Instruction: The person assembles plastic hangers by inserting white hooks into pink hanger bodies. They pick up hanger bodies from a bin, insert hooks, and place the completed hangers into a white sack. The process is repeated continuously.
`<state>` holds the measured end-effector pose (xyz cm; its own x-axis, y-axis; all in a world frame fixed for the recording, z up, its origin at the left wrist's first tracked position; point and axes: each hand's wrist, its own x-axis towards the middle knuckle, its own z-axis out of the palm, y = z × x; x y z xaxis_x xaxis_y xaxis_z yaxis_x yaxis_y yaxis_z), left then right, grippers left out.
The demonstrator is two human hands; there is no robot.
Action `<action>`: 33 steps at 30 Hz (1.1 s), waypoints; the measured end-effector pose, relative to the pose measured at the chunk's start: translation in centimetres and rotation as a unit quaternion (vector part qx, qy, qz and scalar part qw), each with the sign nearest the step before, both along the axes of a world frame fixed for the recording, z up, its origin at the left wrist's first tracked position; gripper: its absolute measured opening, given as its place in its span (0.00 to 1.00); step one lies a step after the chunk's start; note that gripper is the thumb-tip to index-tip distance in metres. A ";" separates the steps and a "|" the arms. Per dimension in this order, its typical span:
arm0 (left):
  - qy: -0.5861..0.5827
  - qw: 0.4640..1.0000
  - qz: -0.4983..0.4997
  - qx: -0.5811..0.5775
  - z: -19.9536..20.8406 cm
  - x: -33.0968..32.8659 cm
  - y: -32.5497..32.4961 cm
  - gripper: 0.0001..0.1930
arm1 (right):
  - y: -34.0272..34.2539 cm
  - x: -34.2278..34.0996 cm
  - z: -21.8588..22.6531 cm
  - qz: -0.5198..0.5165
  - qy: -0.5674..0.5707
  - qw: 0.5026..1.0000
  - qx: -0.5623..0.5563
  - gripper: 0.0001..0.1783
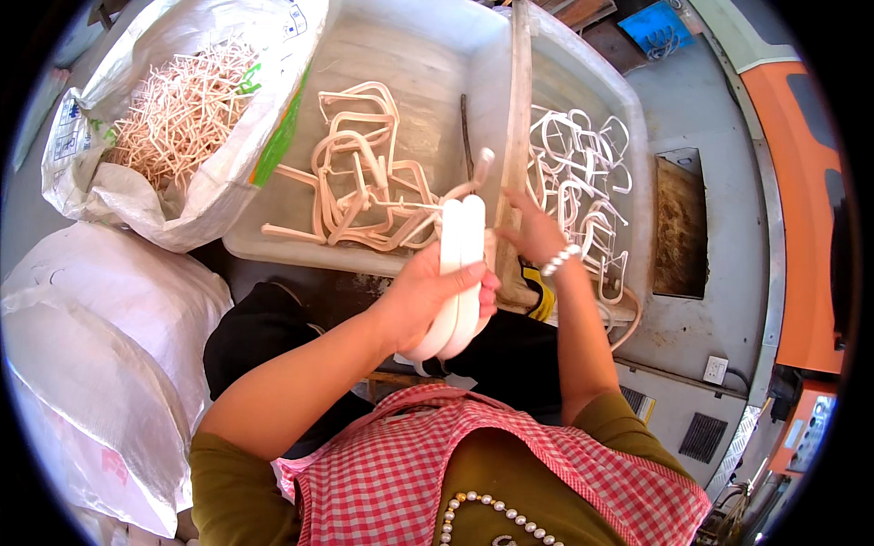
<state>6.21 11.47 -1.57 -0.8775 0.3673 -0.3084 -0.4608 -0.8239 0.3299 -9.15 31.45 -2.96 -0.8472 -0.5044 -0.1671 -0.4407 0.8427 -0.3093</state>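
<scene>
My left hand [435, 289] is closed around two long, pale, rounded plastic pieces [462, 250] that lie side by side, upright in front of me. Behind their upper ends a pale hooked plastic end [482, 170] sticks up. My right hand [535, 232], slightly blurred, is just right of these pieces, over the wooden board [515, 136] between two bins. Its thumb and fingers look apart, with nothing visible between them. Nearest beyond my left hand, several pale pink curved plastic pieces [364, 187] lie tangled in the left bin [414, 55].
The right bin [628, 100] contains several white looped plastic pieces [583, 173]. At left, an open white woven sack [150, 205] is full of thin pinkish plastic sticks [187, 114]. Stuffed white sacks [109, 318] stand below it. An orange and grey machine [792, 200] borders the right.
</scene>
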 end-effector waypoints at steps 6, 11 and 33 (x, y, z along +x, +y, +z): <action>0.099 0.991 -0.079 -0.047 1.9 1.1 -0.9 0.20 | -1.0 0.9 -12.1 0.071 -0.315 0.911 -0.255 0.24; 0.120 0.992 -0.046 -0.015 3.2 0.2 -4.1 0.18 | -2.9 2.8 -10.1 -0.004 -0.298 0.904 -0.306 0.18; 0.164 0.973 0.057 -0.156 5.7 0.7 -13.7 0.17 | -6.6 -5.5 -3.1 0.024 -0.066 0.978 -0.199 0.15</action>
<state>6.93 -2.28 4.14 -0.9769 0.1953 -0.0865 -0.2006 -0.7004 0.6850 -14.69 24.84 -6.04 -0.8059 -0.5895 -0.0552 -0.4107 0.6237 -0.6650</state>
